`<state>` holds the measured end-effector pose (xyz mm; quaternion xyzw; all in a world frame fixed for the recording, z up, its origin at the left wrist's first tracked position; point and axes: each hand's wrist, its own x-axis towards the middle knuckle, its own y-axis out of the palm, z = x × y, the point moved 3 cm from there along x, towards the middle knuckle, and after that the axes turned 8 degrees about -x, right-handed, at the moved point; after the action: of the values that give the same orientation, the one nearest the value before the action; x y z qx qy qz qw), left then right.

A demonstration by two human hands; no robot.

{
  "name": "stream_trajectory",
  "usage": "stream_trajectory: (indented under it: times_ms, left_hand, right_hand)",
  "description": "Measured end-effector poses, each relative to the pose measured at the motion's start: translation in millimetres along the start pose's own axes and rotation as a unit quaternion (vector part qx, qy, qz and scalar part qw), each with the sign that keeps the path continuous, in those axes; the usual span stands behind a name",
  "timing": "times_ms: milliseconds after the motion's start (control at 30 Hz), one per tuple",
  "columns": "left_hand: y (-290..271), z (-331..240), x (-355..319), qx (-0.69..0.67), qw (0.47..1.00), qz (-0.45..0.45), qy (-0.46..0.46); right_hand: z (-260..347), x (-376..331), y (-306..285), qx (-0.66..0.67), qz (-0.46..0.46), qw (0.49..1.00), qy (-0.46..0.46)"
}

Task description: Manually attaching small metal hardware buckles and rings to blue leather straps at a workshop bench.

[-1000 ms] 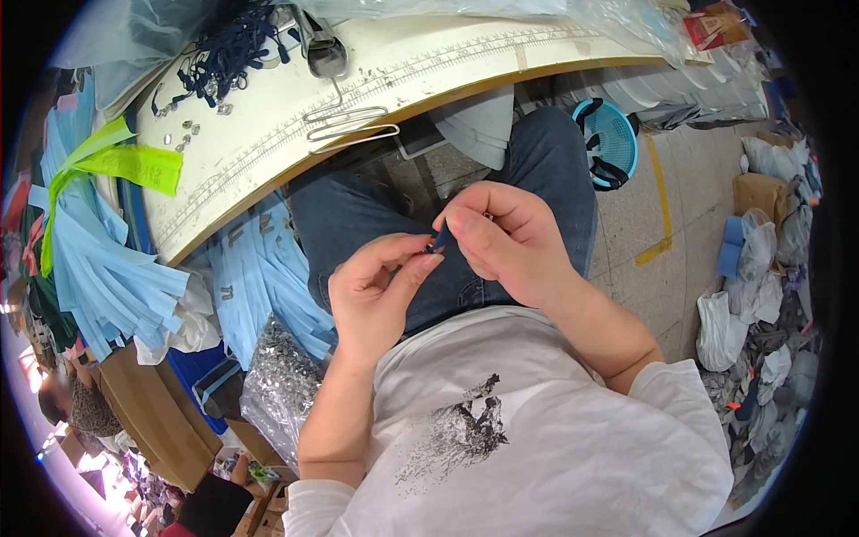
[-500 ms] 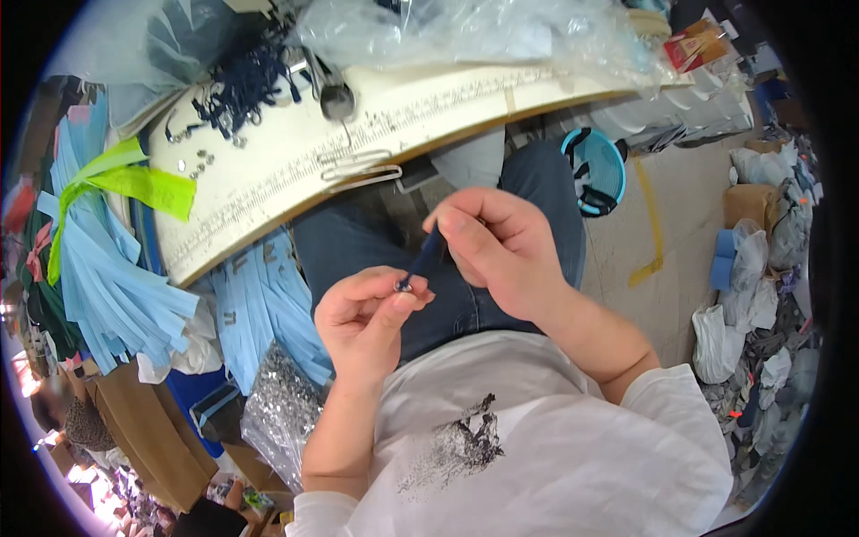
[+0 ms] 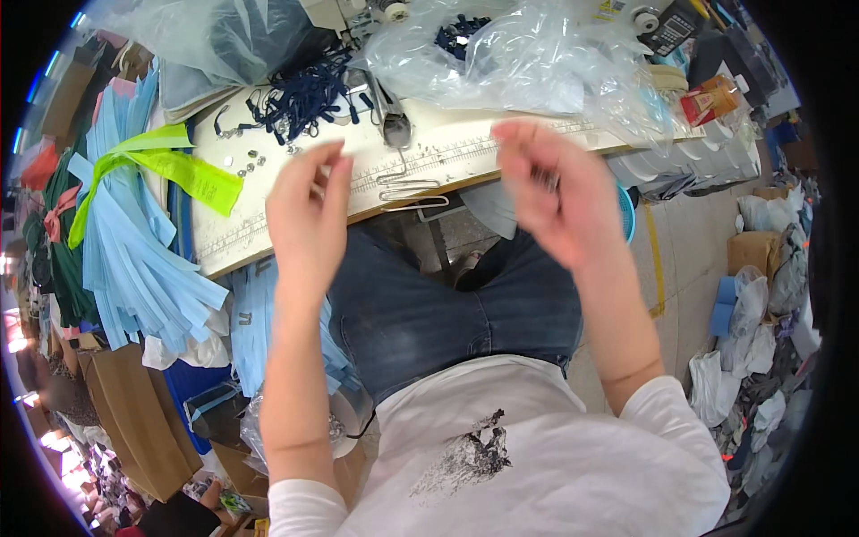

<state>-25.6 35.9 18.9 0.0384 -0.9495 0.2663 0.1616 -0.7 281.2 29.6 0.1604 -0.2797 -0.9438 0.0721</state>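
Note:
My left hand [image 3: 306,215] is raised over the near edge of the white table [image 3: 215,246], its thumb and fingers apart with nothing visible between them. Smeared by motion, my right hand [image 3: 568,201] hovers over the table edge to the right. Its fingers are curled around something small, dark and shiny [image 3: 544,177] that I cannot make out. Beyond my left hand lies a tangled pile of navy blue straps [image 3: 304,97] with metal ends. Small metal pieces [image 3: 250,166] lie scattered to its left. A metal scoop-like tool [image 3: 395,130] rests right of the pile.
Clear plastic bags [image 3: 528,72] cover the far side of the table. Bent metal wire [image 3: 412,192] sticks out at its front edge. Light blue strips [image 3: 134,242] tied with a lime green band [image 3: 170,166] hang at the left. A turquoise basket [image 3: 626,215] stands right of my knee.
The navy strap held between both hands is no longer seen in them. My hands have moved apart and forward, from over my lap to the table edge. The view has tilted toward the table.

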Motion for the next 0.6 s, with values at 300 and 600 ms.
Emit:
stream_trajectory:
  times_ms: [300,600]
  left_hand:
    - [22,15,55,0.187,0.954,0.107,0.208]
    - [24,21,49,0.2,0.923,0.074,0.32]
  right_hand:
    - [-80,-65,-27,-0.004,0.039,0.99,0.136]
    - [-100,-71,-32,0.033,-0.003,0.988,0.153]
